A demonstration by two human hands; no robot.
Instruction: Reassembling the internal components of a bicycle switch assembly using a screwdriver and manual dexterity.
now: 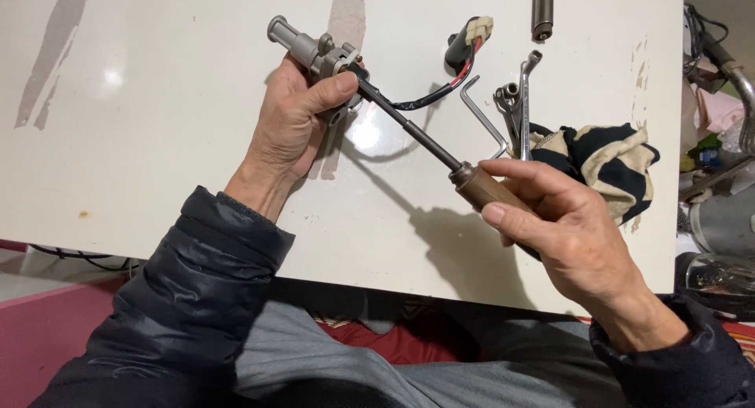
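My left hand [295, 121] grips a small grey metal valve-like part [314, 54] with a round nozzle at its far end; black and red wires run from it to a plug [469, 38] lying on the white table [157, 140]. My right hand [562, 219] holds a screwdriver [421, 136] by its brown handle. Its dark shaft points up and left, with the tip set against the metal part just beside my left thumb.
On the table to the right lie a bent hex key [480, 113], a couple of metal wrenches [521, 101] and a striped dark-and-cream rag [609, 160]. A dark metal cylinder [542, 11] rests at the far edge. Cluttered items and a pipe [735, 77] stand beyond the table's right side.
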